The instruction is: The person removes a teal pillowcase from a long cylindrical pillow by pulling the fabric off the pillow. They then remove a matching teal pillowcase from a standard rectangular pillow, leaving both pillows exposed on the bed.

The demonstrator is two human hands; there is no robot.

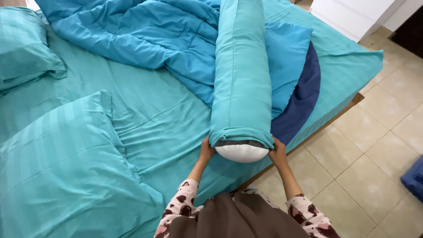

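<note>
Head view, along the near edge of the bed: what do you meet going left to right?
Large teal pillow → left hand → white end of the bolster → right hand → tiled floor → blue object at the frame edge.

No package, label, sign or screen anywhere in this room; nothing boxed, nothing wrapped, nothing tagged; no display lit or dark within sight from here.

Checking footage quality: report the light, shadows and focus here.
Head view: soft, even daylight, no glare; faint shadow under the bolster where the left hand and right hand grip its end; sharp throughout; the bed edges bow slightly from the wide lens.
</note>
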